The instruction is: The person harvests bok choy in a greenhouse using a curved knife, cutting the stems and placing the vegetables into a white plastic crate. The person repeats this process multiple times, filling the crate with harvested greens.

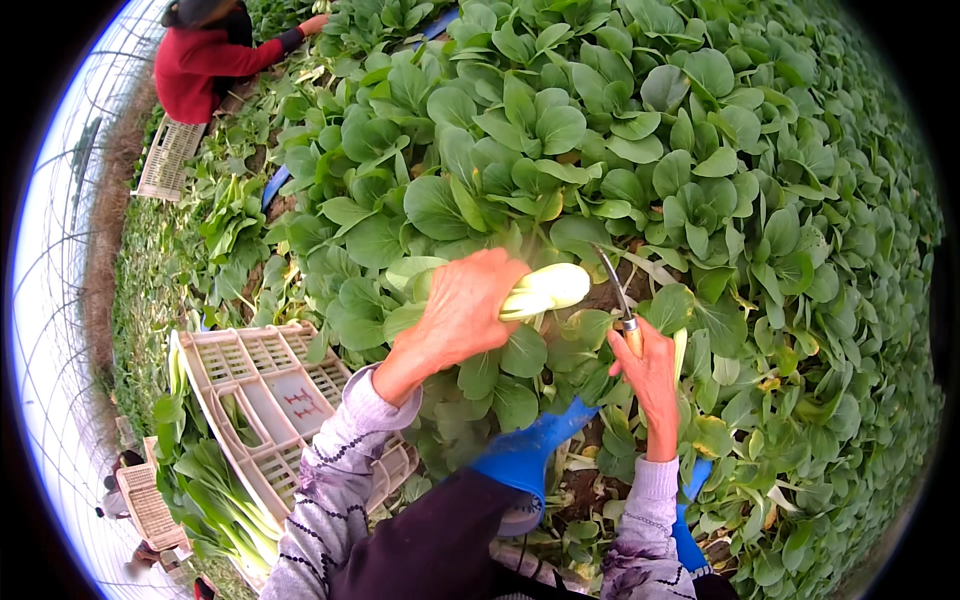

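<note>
My left hand [469, 304] is closed around a head of bok choy [553, 289], its pale cut base pointing right and its leaves trailing out to the left. In my right hand [646, 356] is the wooden handle of a small sickle [615, 281]. The curved blade points up and away from me, just right of the bok choy base and apart from it. Beneath both hands grow leafy bok choy plants [517, 349], with some bare soil and yellowed leaves showing between them.
At my left stands a cream plastic crate [274, 405] with bok choy [225, 502] beside and behind its slatted side. My blue boots [517, 461] are among the plants. A co-worker in red [210, 67] sits at upper left on another crate [171, 157]. Dense bok choy [810, 225] spreads right.
</note>
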A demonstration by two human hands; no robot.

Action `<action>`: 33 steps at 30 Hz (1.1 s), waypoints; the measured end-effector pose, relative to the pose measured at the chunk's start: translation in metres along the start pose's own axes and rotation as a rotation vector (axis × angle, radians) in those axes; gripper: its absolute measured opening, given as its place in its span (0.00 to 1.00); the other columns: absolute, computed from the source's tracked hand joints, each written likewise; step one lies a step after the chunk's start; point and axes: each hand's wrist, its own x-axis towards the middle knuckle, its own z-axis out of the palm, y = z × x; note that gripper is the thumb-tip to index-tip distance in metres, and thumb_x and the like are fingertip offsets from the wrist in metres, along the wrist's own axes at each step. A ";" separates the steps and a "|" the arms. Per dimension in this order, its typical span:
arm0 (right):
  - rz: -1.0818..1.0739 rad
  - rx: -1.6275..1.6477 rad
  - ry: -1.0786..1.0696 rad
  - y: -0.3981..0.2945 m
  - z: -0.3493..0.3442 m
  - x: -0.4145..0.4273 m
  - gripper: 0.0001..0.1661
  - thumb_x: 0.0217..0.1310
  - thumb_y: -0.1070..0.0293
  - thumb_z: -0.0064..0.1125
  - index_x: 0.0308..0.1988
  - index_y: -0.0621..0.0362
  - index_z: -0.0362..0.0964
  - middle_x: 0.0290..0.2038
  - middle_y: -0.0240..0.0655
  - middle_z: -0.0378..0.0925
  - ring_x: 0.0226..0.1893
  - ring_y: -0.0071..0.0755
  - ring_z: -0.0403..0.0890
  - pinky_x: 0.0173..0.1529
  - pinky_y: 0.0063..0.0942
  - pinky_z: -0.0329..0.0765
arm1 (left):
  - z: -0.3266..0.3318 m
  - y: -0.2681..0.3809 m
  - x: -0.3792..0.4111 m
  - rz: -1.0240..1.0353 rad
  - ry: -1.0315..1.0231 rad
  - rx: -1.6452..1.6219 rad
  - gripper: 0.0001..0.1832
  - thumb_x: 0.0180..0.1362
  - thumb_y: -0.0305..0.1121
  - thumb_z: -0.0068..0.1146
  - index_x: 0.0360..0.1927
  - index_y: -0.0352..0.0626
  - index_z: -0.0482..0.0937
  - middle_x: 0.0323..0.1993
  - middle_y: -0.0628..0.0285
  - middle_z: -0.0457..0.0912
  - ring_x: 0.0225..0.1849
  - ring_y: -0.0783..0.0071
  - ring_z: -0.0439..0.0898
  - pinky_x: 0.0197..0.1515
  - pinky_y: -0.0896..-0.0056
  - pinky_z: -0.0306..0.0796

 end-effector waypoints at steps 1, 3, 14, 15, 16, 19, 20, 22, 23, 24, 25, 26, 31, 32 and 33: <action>0.003 -0.155 -0.187 0.007 0.003 0.005 0.16 0.56 0.65 0.56 0.39 0.68 0.69 0.21 0.43 0.72 0.17 0.30 0.72 0.22 0.26 0.69 | -0.002 -0.015 0.005 0.120 0.117 0.186 0.14 0.32 0.25 0.59 0.29 0.37 0.76 0.51 0.52 0.72 0.52 0.56 0.72 0.37 0.61 0.71; -0.436 -0.526 -0.164 0.042 0.032 0.021 0.16 0.54 0.63 0.58 0.32 0.66 0.68 0.20 0.49 0.72 0.21 0.56 0.73 0.28 0.43 0.70 | -0.002 -0.040 0.023 0.266 0.132 0.421 0.12 0.31 0.24 0.58 0.25 0.36 0.77 0.53 0.48 0.70 0.60 0.53 0.66 0.41 0.56 0.71; -0.215 -0.501 -0.164 0.051 0.091 0.101 0.26 0.62 0.54 0.47 0.29 0.71 0.70 0.25 0.57 0.74 0.31 0.61 0.76 0.35 0.47 0.73 | 0.014 -0.091 0.039 0.027 -0.118 0.596 0.11 0.28 0.26 0.58 0.22 0.43 0.81 0.61 0.45 0.62 0.59 0.49 0.63 0.42 0.62 0.75; -0.174 -0.457 -0.134 0.053 0.090 0.100 0.26 0.62 0.54 0.46 0.29 0.71 0.69 0.25 0.57 0.74 0.31 0.62 0.76 0.35 0.47 0.73 | 0.014 -0.092 0.037 0.031 -0.123 0.605 0.11 0.28 0.26 0.58 0.23 0.44 0.81 0.61 0.46 0.62 0.59 0.49 0.63 0.42 0.62 0.75; -0.192 -0.480 -0.135 0.057 0.086 0.099 0.26 0.63 0.54 0.46 0.29 0.71 0.69 0.25 0.57 0.74 0.31 0.62 0.76 0.35 0.48 0.73 | 0.014 -0.093 0.035 0.036 -0.127 0.613 0.12 0.27 0.26 0.58 0.23 0.44 0.81 0.61 0.46 0.62 0.59 0.49 0.63 0.43 0.62 0.75; -0.222 -0.535 -0.168 0.054 0.077 0.091 0.25 0.63 0.54 0.46 0.29 0.71 0.68 0.24 0.57 0.74 0.30 0.63 0.75 0.35 0.48 0.73 | 0.009 -0.096 0.029 0.043 -0.169 0.572 0.13 0.27 0.27 0.58 0.24 0.45 0.82 0.62 0.48 0.62 0.60 0.50 0.62 0.45 0.62 0.74; -0.217 -0.544 -0.200 0.050 0.079 0.088 0.25 0.63 0.55 0.46 0.29 0.71 0.67 0.24 0.57 0.74 0.30 0.62 0.76 0.34 0.48 0.73 | 0.005 -0.096 0.026 0.043 -0.188 0.548 0.14 0.27 0.27 0.58 0.25 0.45 0.82 0.62 0.49 0.62 0.61 0.51 0.62 0.46 0.62 0.74; -0.283 -0.599 -0.166 0.039 0.083 0.086 0.22 0.62 0.58 0.48 0.29 0.70 0.67 0.22 0.55 0.73 0.27 0.59 0.76 0.31 0.45 0.74 | -0.005 -0.099 0.023 0.079 -0.192 0.483 0.15 0.28 0.27 0.58 0.27 0.46 0.82 0.62 0.51 0.61 0.62 0.53 0.60 0.49 0.62 0.72; -0.381 -0.646 -0.159 0.037 0.085 0.090 0.20 0.61 0.58 0.49 0.29 0.69 0.68 0.21 0.53 0.73 0.26 0.57 0.77 0.30 0.43 0.74 | -0.009 -0.099 0.022 0.095 -0.194 0.451 0.15 0.28 0.27 0.58 0.27 0.46 0.83 0.63 0.52 0.61 0.63 0.55 0.60 0.50 0.62 0.72; -0.477 -0.698 -0.147 0.037 0.084 0.097 0.19 0.61 0.59 0.49 0.29 0.68 0.68 0.20 0.52 0.73 0.25 0.55 0.77 0.29 0.41 0.74 | -0.014 -0.094 0.025 0.091 -0.215 0.430 0.17 0.29 0.27 0.58 0.29 0.47 0.83 0.62 0.53 0.62 0.64 0.58 0.59 0.53 0.63 0.70; -0.572 -0.749 -0.136 0.039 0.083 0.100 0.18 0.60 0.60 0.50 0.28 0.67 0.68 0.19 0.50 0.74 0.24 0.53 0.78 0.28 0.39 0.75 | -0.015 -0.092 0.026 0.109 -0.214 0.410 0.17 0.29 0.27 0.57 0.29 0.47 0.83 0.62 0.53 0.62 0.64 0.58 0.59 0.52 0.62 0.70; -0.674 -0.878 -0.097 0.045 0.085 0.101 0.12 0.55 0.65 0.53 0.27 0.64 0.68 0.19 0.44 0.75 0.23 0.44 0.79 0.26 0.34 0.75 | -0.015 -0.090 0.028 0.126 -0.213 0.390 0.17 0.30 0.27 0.57 0.30 0.46 0.83 0.62 0.53 0.63 0.64 0.58 0.59 0.52 0.62 0.71; -0.827 -1.155 -0.315 0.069 0.086 0.098 0.06 0.43 0.74 0.54 0.27 0.61 0.68 0.19 0.39 0.74 0.24 0.37 0.80 0.26 0.30 0.76 | 0.005 -0.068 0.045 0.073 -0.146 0.524 0.14 0.30 0.27 0.58 0.27 0.43 0.82 0.59 0.45 0.65 0.61 0.51 0.63 0.47 0.61 0.73; -0.829 -1.137 -0.304 0.072 0.082 0.096 0.06 0.43 0.74 0.54 0.28 0.62 0.68 0.19 0.40 0.74 0.24 0.37 0.80 0.27 0.30 0.76 | 0.014 -0.070 0.050 0.051 -0.134 0.571 0.13 0.30 0.28 0.58 0.26 0.41 0.82 0.58 0.42 0.64 0.59 0.49 0.64 0.45 0.62 0.74; -0.834 -1.109 -0.302 0.069 0.081 0.090 0.06 0.43 0.74 0.54 0.28 0.62 0.68 0.19 0.40 0.74 0.24 0.37 0.80 0.27 0.30 0.76 | 0.022 -0.073 0.050 0.019 -0.130 0.620 0.12 0.30 0.29 0.59 0.24 0.39 0.82 0.58 0.38 0.64 0.58 0.48 0.64 0.44 0.62 0.74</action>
